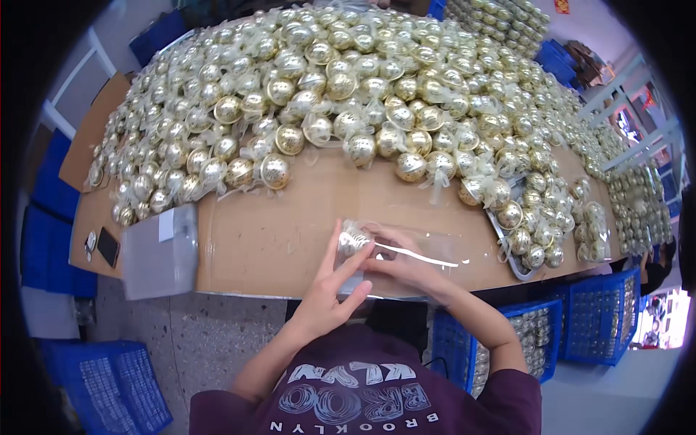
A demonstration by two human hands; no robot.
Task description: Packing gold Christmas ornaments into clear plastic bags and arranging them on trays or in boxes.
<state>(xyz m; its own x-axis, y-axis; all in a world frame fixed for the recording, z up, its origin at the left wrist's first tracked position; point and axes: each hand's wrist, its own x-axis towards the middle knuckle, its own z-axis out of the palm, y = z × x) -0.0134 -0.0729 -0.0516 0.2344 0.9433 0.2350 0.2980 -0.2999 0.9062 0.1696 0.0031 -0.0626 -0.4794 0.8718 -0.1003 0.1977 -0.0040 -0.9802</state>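
A pale gold ball ornament [353, 242] with a ribbon lies near the table's front edge, inside or under clear plastic; I cannot tell which. My left hand [330, 293] rests against it with fingers stretched out along its sides and the thumb apart. From the right, my right hand [406, 262] reaches in with bent fingers closed at the edge of a clear plastic sheet or bag [442, 250], close to the ornament. Light glints along this plastic to the right of my hands. The right fingertips are partly hidden.
Gold ball ornaments [341, 83] with ribbons heap across the table's far side. A metal tray [520, 268] of them sits at right. A stack of clear plastic bags [161, 254] and a phone [108, 247] lie at left. Blue crates [598, 319] stand beside the cardboard-covered table [246, 239].
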